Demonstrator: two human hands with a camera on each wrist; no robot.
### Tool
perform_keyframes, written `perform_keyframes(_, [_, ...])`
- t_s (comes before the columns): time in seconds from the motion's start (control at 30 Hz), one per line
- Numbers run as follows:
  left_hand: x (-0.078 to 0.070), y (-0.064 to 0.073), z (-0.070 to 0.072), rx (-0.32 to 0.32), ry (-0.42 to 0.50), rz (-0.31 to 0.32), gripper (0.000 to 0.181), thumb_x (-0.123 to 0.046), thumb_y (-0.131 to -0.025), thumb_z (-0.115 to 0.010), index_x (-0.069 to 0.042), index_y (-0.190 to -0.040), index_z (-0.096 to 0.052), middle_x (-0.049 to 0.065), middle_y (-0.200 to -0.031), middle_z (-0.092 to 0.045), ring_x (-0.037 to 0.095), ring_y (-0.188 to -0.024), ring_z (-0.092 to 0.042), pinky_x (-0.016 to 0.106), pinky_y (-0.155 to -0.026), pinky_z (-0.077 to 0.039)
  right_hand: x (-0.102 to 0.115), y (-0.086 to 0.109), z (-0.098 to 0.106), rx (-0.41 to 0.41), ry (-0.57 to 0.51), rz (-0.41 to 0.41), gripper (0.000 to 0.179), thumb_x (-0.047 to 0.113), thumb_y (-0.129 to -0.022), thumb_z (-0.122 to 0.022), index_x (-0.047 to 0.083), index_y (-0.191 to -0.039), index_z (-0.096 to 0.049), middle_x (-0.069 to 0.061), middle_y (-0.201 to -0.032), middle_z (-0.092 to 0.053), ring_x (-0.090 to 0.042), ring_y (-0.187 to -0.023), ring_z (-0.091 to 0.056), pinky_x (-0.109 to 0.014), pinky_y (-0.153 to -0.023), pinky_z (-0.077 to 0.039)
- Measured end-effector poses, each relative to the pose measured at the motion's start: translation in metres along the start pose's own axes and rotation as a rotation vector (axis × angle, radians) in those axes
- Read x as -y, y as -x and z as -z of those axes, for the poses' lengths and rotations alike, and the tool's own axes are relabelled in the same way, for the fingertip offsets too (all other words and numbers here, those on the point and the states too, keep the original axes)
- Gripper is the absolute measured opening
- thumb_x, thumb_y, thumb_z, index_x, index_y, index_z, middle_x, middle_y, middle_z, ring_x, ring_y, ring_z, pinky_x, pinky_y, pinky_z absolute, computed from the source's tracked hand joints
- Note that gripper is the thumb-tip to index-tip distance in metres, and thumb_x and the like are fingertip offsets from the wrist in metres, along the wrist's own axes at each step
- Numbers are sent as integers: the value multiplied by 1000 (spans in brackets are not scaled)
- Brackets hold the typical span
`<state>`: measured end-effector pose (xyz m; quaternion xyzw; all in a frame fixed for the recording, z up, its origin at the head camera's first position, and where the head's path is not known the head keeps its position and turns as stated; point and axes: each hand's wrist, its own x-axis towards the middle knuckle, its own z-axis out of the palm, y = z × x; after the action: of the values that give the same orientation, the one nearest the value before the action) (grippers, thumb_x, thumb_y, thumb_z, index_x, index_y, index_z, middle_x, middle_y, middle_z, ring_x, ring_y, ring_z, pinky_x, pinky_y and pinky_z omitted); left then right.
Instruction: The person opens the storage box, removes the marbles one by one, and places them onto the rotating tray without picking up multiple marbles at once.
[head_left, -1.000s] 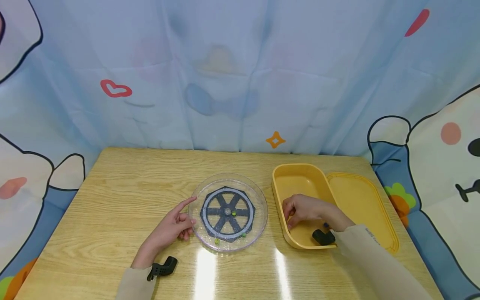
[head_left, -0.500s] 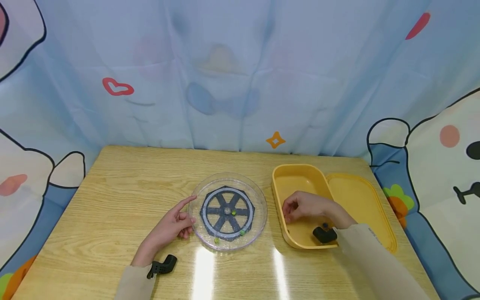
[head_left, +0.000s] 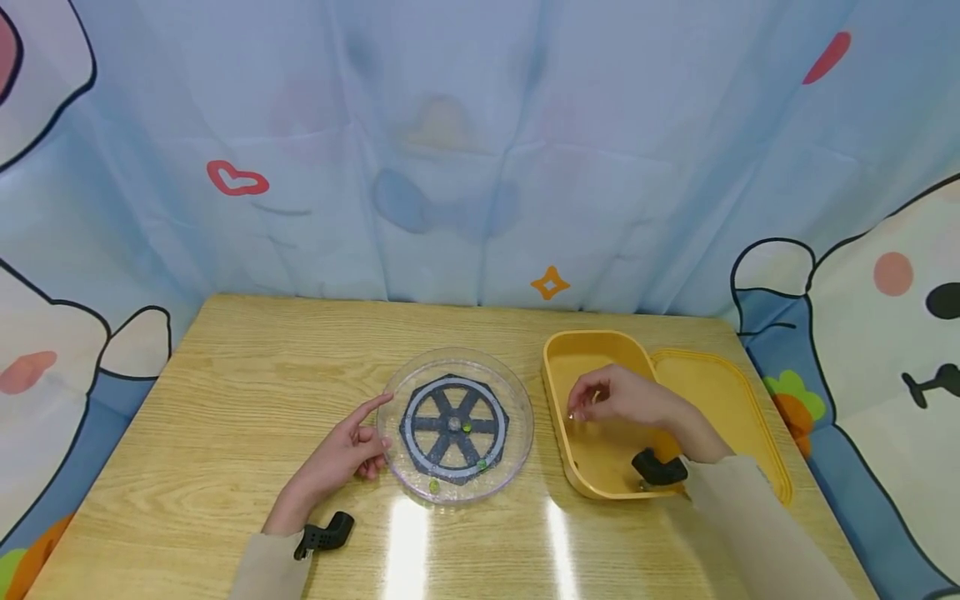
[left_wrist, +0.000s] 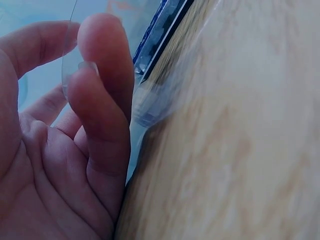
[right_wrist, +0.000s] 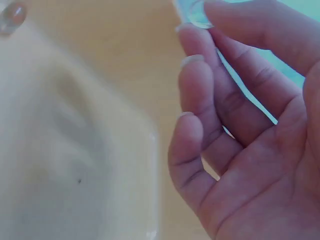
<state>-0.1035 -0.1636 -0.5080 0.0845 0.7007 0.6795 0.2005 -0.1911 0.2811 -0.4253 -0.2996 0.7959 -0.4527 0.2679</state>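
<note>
The right hand (head_left: 618,396) is over the yellow box (head_left: 600,357), on the right of the bench (head_left: 262,375), pinching a small clear glassy piece (right_wrist: 198,15) between thumb and forefinger. A round transparent dish (head_left: 521,417) stands just left of the box. The left hand (head_left: 347,450) is at its left edge, forefinger stretched out to touch the rim, thumb close by, the other fingers loosely bent. A dark spoked wheel shape (head_left: 453,424) with a pale ring shows through the dish; whether it lies in or under it cannot be told. Three green beads (head_left: 467,427) show within the dish's outline, towards the near side. A yellow lid (head_left: 723,417) lies just right of the box. A patterned curtain (head_left: 450,217) hangs along the far side.
</note>
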Motion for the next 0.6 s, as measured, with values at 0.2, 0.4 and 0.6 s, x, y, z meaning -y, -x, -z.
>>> perform_keyframes(0.2, [-1, 1, -1, -2, -1, -1, 68, -10, -100, -60, -23, -158, -27, 12, -75, -61, 15, -57, -57, 28, -54, -52, 14, -1, -10, -115, 1, 7, 8, 8, -91, -74, 4, -97, -72, -15, -93, -71, -23, -73, -60, -27, -63, -51])
perform_keyframes(0.4, [-3, 3, -2, 1, 2, 0, 69, -10, -100, -60, -22, -159, -25, 11, -75, -61, 14, -57, -57, 28, -53, -52, 33, -10, -30, -238, 68, -6, 7, 15, -90, -76, 12, -96, -75, -2, -90, -70, -18, -74, -58, -26, -62, -50])
perform_keyframes(0.6, [-3, 2, -2, -5, -6, -10, 69, -9, -100, -59, -22, -159, -25, 11, -74, -60, 14, -57, -57, 28, -53, -52, 49, -23, -52, -306, 120, 10, 7, 16, -89, -76, 12, -96, -76, 1, -87, -68, -18, -77, -58, -27, -65, -47])
